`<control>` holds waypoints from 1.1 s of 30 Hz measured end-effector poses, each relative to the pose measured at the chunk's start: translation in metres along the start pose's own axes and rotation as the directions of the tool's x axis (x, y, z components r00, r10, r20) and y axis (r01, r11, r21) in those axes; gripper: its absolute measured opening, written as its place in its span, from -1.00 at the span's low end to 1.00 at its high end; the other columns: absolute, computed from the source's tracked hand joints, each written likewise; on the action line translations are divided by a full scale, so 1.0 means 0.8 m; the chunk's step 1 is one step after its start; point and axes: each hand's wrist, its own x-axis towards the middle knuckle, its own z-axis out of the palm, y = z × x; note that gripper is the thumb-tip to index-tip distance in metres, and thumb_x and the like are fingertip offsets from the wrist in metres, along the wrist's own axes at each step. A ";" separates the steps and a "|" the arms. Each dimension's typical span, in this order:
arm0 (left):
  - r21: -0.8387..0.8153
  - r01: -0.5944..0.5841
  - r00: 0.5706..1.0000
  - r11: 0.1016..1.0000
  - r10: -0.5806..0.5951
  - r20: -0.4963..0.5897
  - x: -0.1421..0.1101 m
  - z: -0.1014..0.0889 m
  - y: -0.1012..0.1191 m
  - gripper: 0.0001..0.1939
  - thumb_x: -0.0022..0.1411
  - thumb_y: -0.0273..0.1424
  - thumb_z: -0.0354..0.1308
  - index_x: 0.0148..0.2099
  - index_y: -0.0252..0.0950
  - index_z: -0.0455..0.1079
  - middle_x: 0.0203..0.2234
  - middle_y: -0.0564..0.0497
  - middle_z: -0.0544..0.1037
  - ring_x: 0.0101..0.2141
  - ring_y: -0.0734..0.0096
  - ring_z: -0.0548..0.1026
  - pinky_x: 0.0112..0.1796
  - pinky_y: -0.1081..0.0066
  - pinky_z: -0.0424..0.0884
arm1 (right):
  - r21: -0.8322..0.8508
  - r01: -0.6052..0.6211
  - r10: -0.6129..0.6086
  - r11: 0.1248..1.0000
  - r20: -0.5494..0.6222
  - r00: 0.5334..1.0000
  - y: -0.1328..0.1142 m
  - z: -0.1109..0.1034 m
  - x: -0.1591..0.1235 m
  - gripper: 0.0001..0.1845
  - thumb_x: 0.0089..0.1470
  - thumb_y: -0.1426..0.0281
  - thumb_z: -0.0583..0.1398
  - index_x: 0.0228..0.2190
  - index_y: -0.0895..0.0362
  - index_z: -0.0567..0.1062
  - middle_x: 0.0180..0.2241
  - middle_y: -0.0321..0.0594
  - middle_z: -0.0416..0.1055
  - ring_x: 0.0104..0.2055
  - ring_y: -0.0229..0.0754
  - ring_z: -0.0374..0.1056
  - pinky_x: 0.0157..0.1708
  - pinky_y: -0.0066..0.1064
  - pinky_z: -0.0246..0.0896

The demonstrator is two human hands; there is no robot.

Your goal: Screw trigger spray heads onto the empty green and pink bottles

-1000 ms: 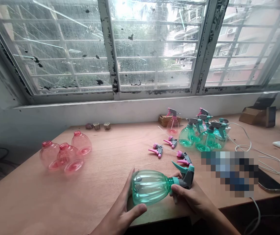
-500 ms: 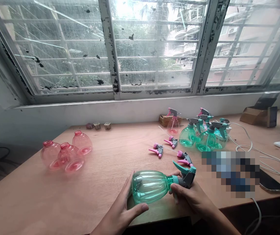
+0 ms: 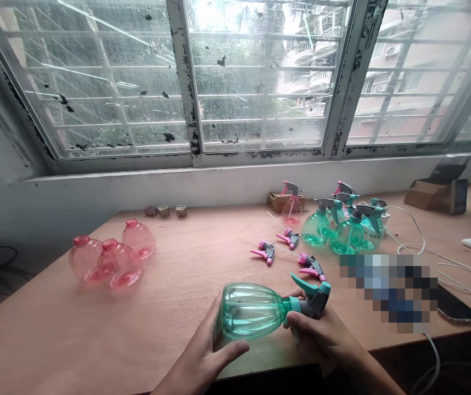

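Note:
A clear green spray bottle point(image 3: 252, 311) lies on its side in the air above the table's front edge, its base to the left. My left hand point(image 3: 214, 351) cups the base end, thumb below it and fingers behind. At the neck, my right hand point(image 3: 315, 332) grips around the teal collar, with thumb in front and the other fingers mostly hidden. The grey and teal trigger head point(image 3: 315, 296) sits on the neck, its teal lever pointing up and left. Just beyond it lie several loose pink and grey trigger heads point(image 3: 312, 266).
Three headless pink bottles point(image 3: 139, 238) stand at the left. Several assembled green spray bottles point(image 3: 346, 236) and a pink one point(image 3: 291, 211) stand at the back right. A phone point(image 3: 460, 304), white cables point(image 3: 458, 269) and a blurred-out patch are on the right.
The green spray bottle's base end has risen very slightly in my hands. My grip looks the same, and the other things on the table have stayed put.

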 end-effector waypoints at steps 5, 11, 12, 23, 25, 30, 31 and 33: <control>-0.050 -0.038 0.999 0.998 0.037 -0.009 -0.003 0.006 -0.001 0.02 0.31 -0.19 0.28 0.50 -0.07 -0.39 0.46 0.01 -0.05 0.43 0.08 -0.20 0.40 0.09 -0.20 | 0.012 -0.007 0.007 1.000 -0.021 1.000 0.002 -0.002 0.002 -0.59 0.08 0.12 0.38 -0.19 0.11 0.43 -0.47 -0.29 0.55 -0.53 -0.20 0.37 -0.42 -0.33 0.25; -0.123 -0.007 1.000 0.992 0.005 -0.011 -0.002 0.003 -0.006 0.20 0.22 -0.16 0.37 0.49 -0.11 -0.52 0.47 -0.05 -0.15 0.43 0.03 -0.17 0.39 0.10 -0.16 | 0.008 -0.012 0.012 1.000 -0.014 1.000 0.001 0.000 0.001 -0.59 0.06 0.11 0.39 -0.22 0.11 0.45 -0.46 -0.27 0.56 -0.51 -0.19 0.37 -0.41 -0.34 0.25; -0.143 0.002 1.000 0.990 -0.002 -0.002 -0.001 0.003 -0.007 0.22 0.20 -0.14 0.38 0.50 -0.14 -0.51 0.47 -0.09 -0.15 0.42 -0.01 -0.15 0.39 0.07 -0.16 | 0.006 -0.018 0.018 1.000 -0.013 1.000 0.001 0.000 0.001 -0.59 0.05 0.11 0.40 -0.22 0.12 0.46 -0.46 -0.26 0.56 -0.51 -0.19 0.37 -0.42 -0.34 0.25; -0.087 -0.020 1.000 0.996 0.019 -0.011 -0.003 0.004 -0.001 0.08 0.23 -0.28 0.36 0.50 -0.08 -0.34 0.46 0.00 -0.06 0.43 0.07 -0.13 0.39 0.16 -0.07 | -0.004 -0.003 0.003 1.000 -0.017 1.000 -0.001 -0.001 0.002 -0.58 0.02 0.09 0.40 -0.27 0.11 0.43 -0.46 -0.23 0.56 -0.50 -0.15 0.39 -0.44 -0.31 0.29; -0.049 -0.006 1.000 0.999 0.004 -0.027 -0.004 0.003 -0.003 0.08 0.23 -0.29 0.36 0.50 -0.11 -0.34 0.47 0.01 -0.10 0.43 0.08 -0.17 0.39 0.18 -0.12 | 0.008 -0.008 0.008 1.000 -0.016 1.000 -0.002 0.000 0.002 -0.58 0.04 0.10 0.39 -0.25 0.11 0.43 -0.47 -0.24 0.55 -0.52 -0.17 0.38 -0.44 -0.32 0.28; -0.013 0.010 0.999 1.000 -0.010 -0.030 -0.002 0.000 -0.009 0.05 0.22 -0.23 0.36 0.50 -0.17 -0.25 0.46 -0.05 -0.07 0.43 0.04 -0.19 0.40 0.11 -0.22 | 0.014 -0.027 0.027 1.000 -0.009 1.000 -0.001 0.001 0.002 -0.58 0.03 0.11 0.40 -0.25 0.12 0.44 -0.46 -0.24 0.56 -0.53 -0.19 0.38 -0.45 -0.34 0.26; -0.007 0.003 1.000 1.000 -0.004 -0.030 0.000 -0.001 -0.009 0.03 0.22 -0.23 0.37 0.50 -0.17 -0.22 0.46 -0.06 -0.07 0.43 0.04 -0.18 0.40 0.10 -0.25 | 0.016 -0.023 0.023 1.000 -0.010 1.000 -0.001 0.001 0.002 -0.59 0.03 0.11 0.40 -0.26 0.12 0.43 -0.46 -0.25 0.55 -0.54 -0.20 0.38 -0.46 -0.35 0.25; -0.022 -0.014 1.000 1.000 0.013 -0.028 0.002 0.000 -0.008 0.02 0.22 -0.25 0.36 0.50 -0.14 -0.22 0.47 -0.04 -0.10 0.43 0.05 -0.17 0.40 0.08 -0.27 | 0.023 -0.010 0.010 1.000 -0.013 1.000 0.000 0.001 0.002 -0.59 0.05 0.11 0.39 -0.25 0.12 0.43 -0.47 -0.26 0.55 -0.55 -0.21 0.37 -0.46 -0.35 0.25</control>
